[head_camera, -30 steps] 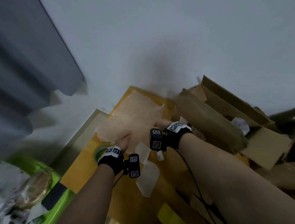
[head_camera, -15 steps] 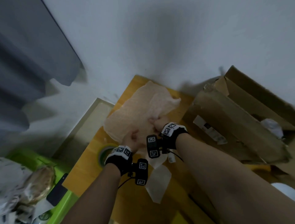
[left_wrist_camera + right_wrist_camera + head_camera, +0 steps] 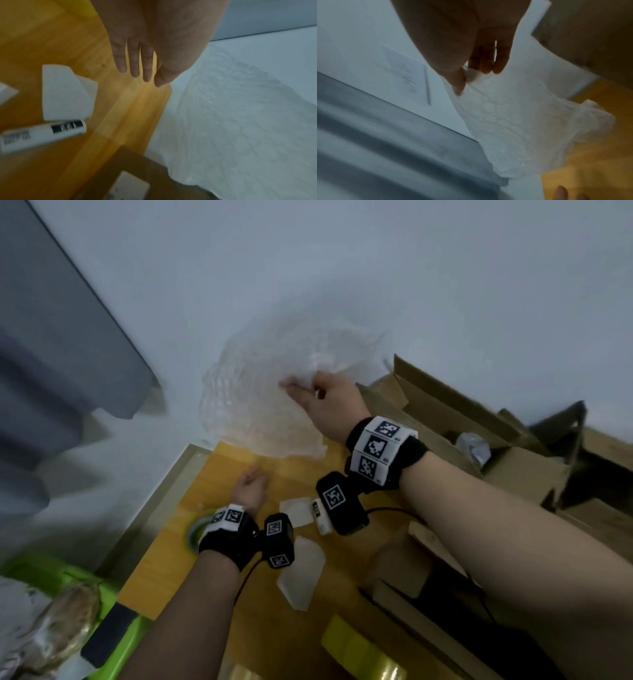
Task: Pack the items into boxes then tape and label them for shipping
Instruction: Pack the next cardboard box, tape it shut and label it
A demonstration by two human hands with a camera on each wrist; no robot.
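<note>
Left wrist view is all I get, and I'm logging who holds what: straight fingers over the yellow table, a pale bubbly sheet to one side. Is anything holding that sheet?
Observer: Yes. The right hand pinches the bubble wrap by its upper part, thumb against fingers, and holds it up in front of the wall.
Operator: Does the left hand touch it?
Observer: No. The left hand is open over the table, below the wrap's lower edge.
Operator: Any box nearby?
Observer: An open cardboard box stands right of the raised hand.
</note>
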